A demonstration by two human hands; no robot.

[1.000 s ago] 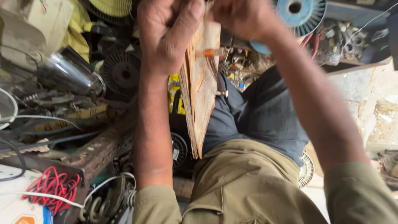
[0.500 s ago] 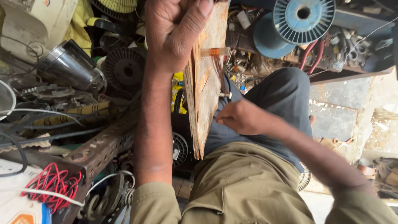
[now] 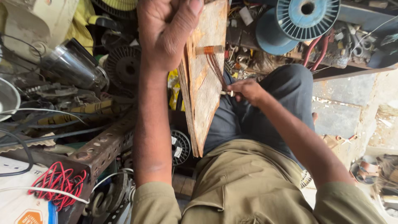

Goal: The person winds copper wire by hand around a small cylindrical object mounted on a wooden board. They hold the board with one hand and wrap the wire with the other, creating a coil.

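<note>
Left hand (image 3: 168,35) clamped around the upper end of a worn, elongated tan wooden board (image 3: 205,79), thumb across its face; board held upright over the lap, long axis running 12 to 6 o'clock. Right hand (image 3: 244,90) pinched shut on a strand bundle of thin copper-coloured wire (image 3: 215,68), at 4 o'clock from the wire's wrap (image 3: 209,49) on the board. Strands look taut between wrap and fingers.

Judged step: winding, mid-turn. Next pass calls for steady tension and the board kept from twisting.

Surroundings: blue plastic wire spool (image 3: 304,18) at 2 o'clock of the board; coil of red wire (image 3: 56,184) at 8 o'clock; rusty perforated steel angle bar (image 3: 101,147) between them.
</note>
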